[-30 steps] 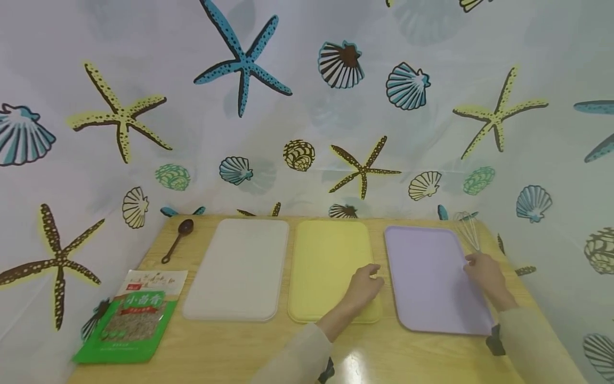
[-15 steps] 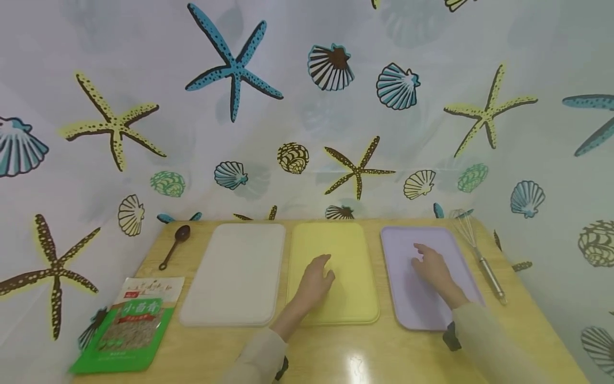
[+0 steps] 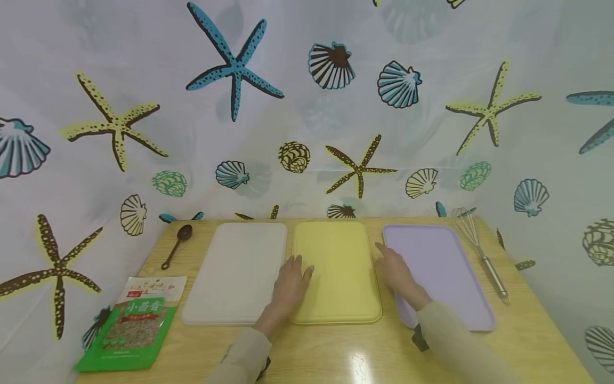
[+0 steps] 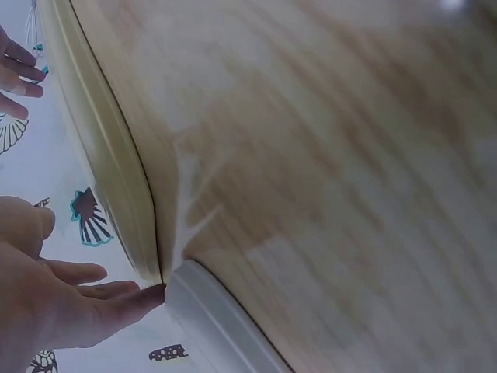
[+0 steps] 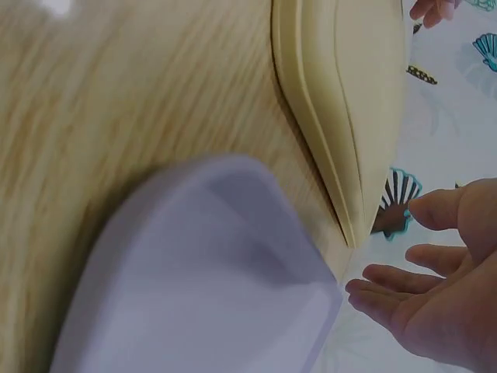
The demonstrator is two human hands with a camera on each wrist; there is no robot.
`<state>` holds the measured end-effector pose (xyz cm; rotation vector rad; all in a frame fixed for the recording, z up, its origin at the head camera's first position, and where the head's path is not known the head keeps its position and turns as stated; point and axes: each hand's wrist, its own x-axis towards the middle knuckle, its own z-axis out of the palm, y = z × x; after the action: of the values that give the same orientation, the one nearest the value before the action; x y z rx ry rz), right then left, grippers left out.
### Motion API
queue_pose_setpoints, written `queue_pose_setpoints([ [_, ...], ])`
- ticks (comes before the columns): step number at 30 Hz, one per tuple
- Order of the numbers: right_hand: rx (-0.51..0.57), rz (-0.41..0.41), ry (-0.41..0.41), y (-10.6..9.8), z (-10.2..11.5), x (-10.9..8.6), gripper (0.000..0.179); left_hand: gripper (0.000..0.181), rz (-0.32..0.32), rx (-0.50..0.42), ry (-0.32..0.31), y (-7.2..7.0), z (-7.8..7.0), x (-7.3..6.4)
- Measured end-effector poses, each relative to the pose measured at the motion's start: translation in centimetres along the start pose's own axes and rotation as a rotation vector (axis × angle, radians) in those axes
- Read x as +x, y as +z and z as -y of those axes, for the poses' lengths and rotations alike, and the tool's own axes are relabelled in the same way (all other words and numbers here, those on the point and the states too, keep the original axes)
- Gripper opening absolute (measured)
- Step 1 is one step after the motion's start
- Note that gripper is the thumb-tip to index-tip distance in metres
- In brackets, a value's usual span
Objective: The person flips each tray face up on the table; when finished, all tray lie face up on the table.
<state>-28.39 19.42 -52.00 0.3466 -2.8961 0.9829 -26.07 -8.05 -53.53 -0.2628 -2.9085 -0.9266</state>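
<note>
A yellow tray (image 3: 336, 266) lies between a white tray (image 3: 235, 277) and a purple tray (image 3: 441, 272). My left hand (image 3: 290, 288) is at the yellow tray's left side, over the gap beside the white tray. In the left wrist view, that hand's extended fingers (image 4: 116, 299) reach between the two trays' edges. Across from it, my right hand (image 3: 397, 274) is over the gap between the yellow and purple trays. Its fingers (image 5: 388, 291) are loosely extended near the purple rim in the right wrist view; contact with the yellow tray is unclear. Neither hand grips anything.
A wire whisk (image 3: 486, 261) with a metal handle lies right of the purple tray. At the left are a dark spoon (image 3: 177, 245) and a green seasoning packet (image 3: 136, 325). A curtain (image 3: 307, 117) printed with shells and starfish stands behind the wooden table (image 3: 326, 352).
My right hand has come away from the whisk and moved left across the purple tray. My left hand has moved left from the yellow tray's right side to its left edge.
</note>
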Motion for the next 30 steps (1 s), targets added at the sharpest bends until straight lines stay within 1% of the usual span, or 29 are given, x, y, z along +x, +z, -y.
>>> queue_pose_setpoints([
  [1,0.043,0.007,0.016,0.3,0.1,0.0,0.049,0.058,0.005,-0.001,0.001,0.0,0.0,-0.1],
  [5,0.059,0.053,0.035,0.9,0.7,0.1,0.052,0.059,0.020,0.001,-0.019,0.0,0.1,-0.2],
  [10,0.031,0.034,0.048,1.3,1.3,0.0,0.051,0.060,0.022,0.021,-0.019,0.1,0.2,-0.1],
  [12,-0.006,0.021,0.042,1.5,1.4,0.1,0.050,0.060,0.026,0.029,-0.021,0.2,0.3,0.0],
  [15,-0.034,0.021,0.027,1.7,1.4,0.1,0.050,0.060,0.028,0.040,-0.023,0.1,0.3,-0.1],
  [17,-0.035,0.031,0.016,1.9,1.6,0.1,0.049,0.060,0.033,0.052,-0.021,0.1,0.3,-0.1],
  [22,0.004,0.062,0.012,2.2,1.9,-0.1,0.049,0.060,0.035,0.066,0.002,0.1,0.5,-0.1],
  [26,-0.024,0.045,-0.003,2.8,1.8,-0.1,0.046,0.059,0.038,0.055,0.007,0.2,0.7,0.0],
  [30,-0.035,0.018,-0.007,3.2,1.8,-0.3,0.044,0.058,0.035,0.068,-0.019,0.2,0.6,0.3],
])
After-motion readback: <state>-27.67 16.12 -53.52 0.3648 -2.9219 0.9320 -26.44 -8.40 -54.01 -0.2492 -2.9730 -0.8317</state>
